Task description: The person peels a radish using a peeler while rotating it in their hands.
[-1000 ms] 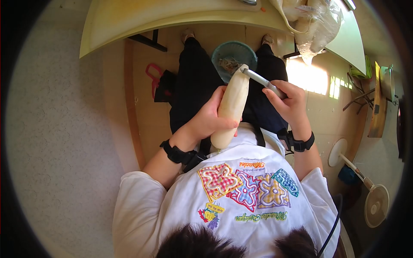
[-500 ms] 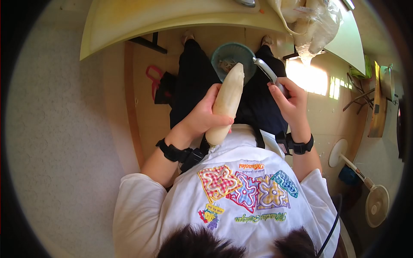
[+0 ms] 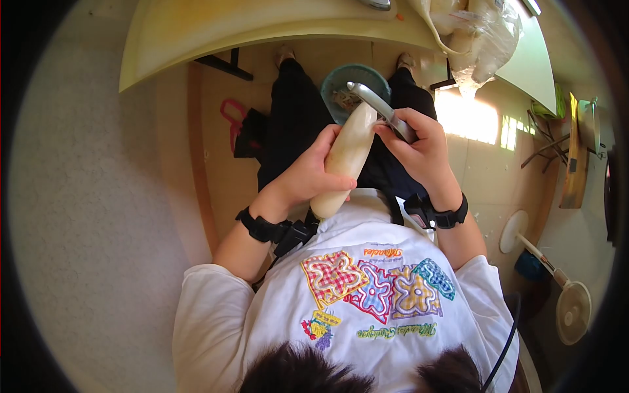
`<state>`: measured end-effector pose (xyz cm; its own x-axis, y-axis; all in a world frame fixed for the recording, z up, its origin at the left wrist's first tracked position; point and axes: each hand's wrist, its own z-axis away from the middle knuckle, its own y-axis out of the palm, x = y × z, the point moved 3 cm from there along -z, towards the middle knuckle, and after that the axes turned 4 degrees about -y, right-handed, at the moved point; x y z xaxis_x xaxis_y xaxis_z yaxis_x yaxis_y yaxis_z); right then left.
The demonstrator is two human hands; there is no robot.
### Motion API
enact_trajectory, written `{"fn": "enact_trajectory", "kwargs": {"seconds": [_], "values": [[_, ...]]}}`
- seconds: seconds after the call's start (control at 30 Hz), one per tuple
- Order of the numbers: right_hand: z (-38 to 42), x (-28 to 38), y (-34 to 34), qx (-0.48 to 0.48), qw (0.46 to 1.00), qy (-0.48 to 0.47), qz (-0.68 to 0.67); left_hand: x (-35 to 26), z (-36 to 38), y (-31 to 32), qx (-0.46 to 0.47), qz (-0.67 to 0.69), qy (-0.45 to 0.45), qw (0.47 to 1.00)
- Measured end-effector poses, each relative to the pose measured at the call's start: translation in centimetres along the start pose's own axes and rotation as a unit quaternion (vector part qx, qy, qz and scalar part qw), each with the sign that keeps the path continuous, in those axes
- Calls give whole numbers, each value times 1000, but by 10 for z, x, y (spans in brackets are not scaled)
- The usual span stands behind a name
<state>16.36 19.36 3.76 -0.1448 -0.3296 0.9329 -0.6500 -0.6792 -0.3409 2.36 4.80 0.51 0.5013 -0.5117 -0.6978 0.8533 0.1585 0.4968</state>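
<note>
A long white radish [image 3: 348, 152] is held in my left hand [image 3: 313, 171], fingers wrapped round its middle. It tilts with its narrow end away from me and its thick end close to my shirt. My right hand [image 3: 419, 147] is closed on the handle of a silver-grey peeler [image 3: 380, 105]. The peeler's head overlaps the radish's narrow end in this view. Beneath that end, on the floor between my feet, stands a blue-green basin [image 3: 333, 82] with pale peelings [image 3: 344, 99] in it.
A pale table [image 3: 262, 29] spans the top of the view. On its right lies a clear plastic bag [image 3: 488, 39] with white radishes. A dark bag with pink handles [image 3: 234, 118] is on the floor at left. A white fan [image 3: 572, 311] stands at right.
My right hand has moved left with the peeler, bringing its head from beside the radish to over its narrow end. The left hand and radish have barely shifted.
</note>
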Motion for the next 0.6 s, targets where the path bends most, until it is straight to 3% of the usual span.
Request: {"fn": "enact_trajectory", "kwargs": {"seconds": [0.2,0.3,0.53,0.6], "values": [[1,-13,-8,-60,997,17,43,-1,-3,-6,-17,58,7,998],[-2,-14,-17,-103,985,11,137,1,-9,-16,-28,80,38,996],[-7,-38,-21,-124,979,10,160,-11,-15,-31,-53,93,75,991],[-8,-32,-18,-107,980,54,160,-14,-18,-33,-52,97,85,990]]}}
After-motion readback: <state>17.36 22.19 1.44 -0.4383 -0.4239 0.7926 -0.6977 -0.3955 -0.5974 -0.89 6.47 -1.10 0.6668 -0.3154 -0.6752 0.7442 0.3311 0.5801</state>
